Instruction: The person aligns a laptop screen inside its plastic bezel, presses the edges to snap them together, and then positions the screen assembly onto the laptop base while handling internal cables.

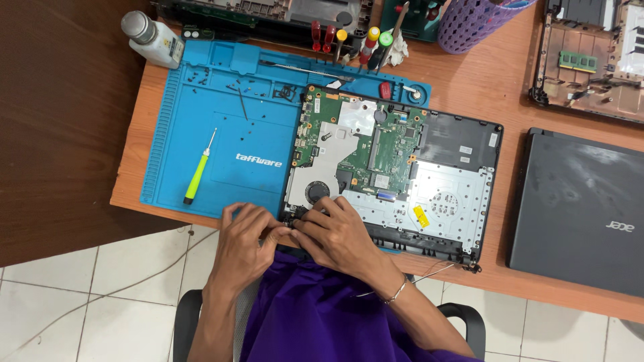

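An opened laptop base (463, 144) lies on a blue work mat (228, 100), its green circuit board (376, 144) and fan (316, 192) exposed. My left hand (245, 241) and my right hand (339, 231) meet at the laptop's near left corner. The fingertips of both press on a small dark part at the edge there. What they pinch is hidden by the fingers. A thin bracelet sits on my right wrist.
A green-handled screwdriver (198, 173) lies on the mat's left half, with loose screws (201, 75) near its far edge. A white bottle (153, 39), more screwdrivers (365, 45), a purple basket (477, 21), a closed dark laptop (580, 211) and another opened chassis (590, 60) surround it.
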